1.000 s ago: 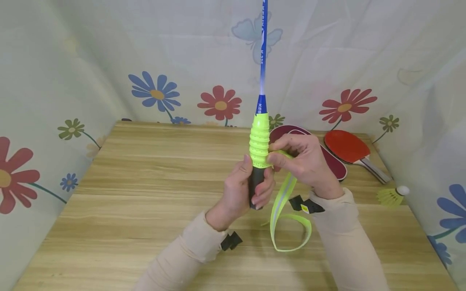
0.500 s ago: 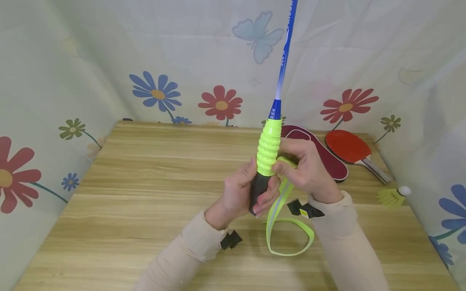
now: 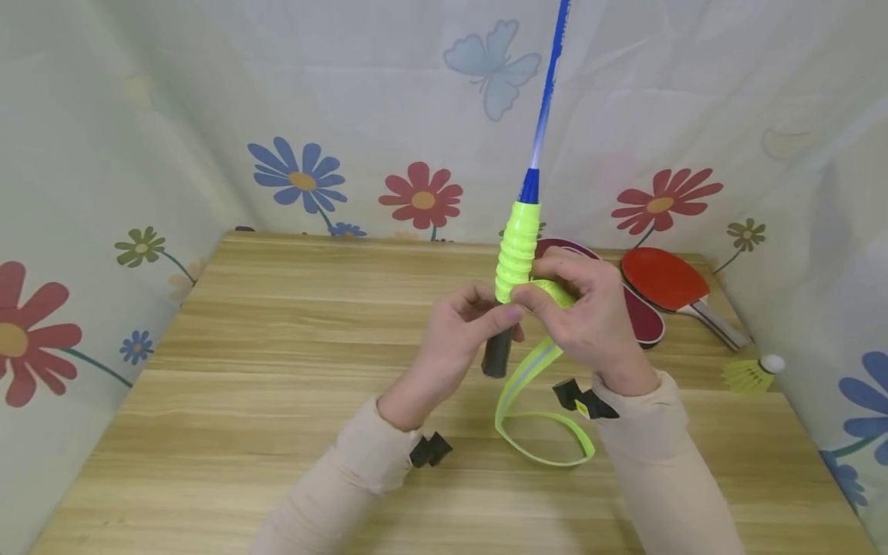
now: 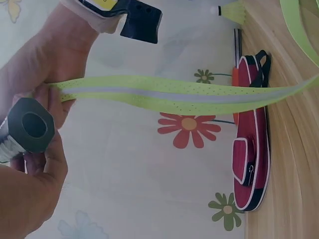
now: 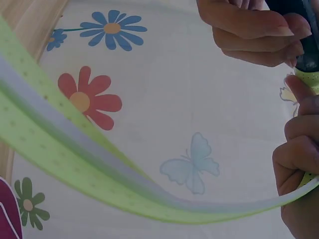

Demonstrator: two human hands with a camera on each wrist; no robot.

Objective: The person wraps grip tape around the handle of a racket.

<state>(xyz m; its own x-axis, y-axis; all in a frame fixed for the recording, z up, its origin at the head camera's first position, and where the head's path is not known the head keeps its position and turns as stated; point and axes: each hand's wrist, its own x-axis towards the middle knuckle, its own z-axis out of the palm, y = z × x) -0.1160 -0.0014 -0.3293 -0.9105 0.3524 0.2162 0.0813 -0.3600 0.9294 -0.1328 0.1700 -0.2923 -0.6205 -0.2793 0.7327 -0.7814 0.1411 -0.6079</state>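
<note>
Grip tape (image 3: 530, 368), bright yellow-green, goes round the top part of the handle of a racket (image 3: 529, 185), held up over the table (image 3: 298, 370). Watching from far off, I see the racket standing nearly upright, its top leaning a bit right. At the lowest turn, the tape leaves the handle sideways, across its long line, to the right hand (image 3: 584, 308), the nearer one to the loose strip. That hand's thumb and fingers pinch the tape with no gap to spare. The left hand (image 3: 454, 331) holds the handle just under the turns, fingers bent round it, and its dark end (image 3: 496, 358) pokes out below. From the left wrist I can see the flat bottom of the handle with a round mark, and the pocket on a red bag (image 4: 254, 149); the head view hides both.
</note>
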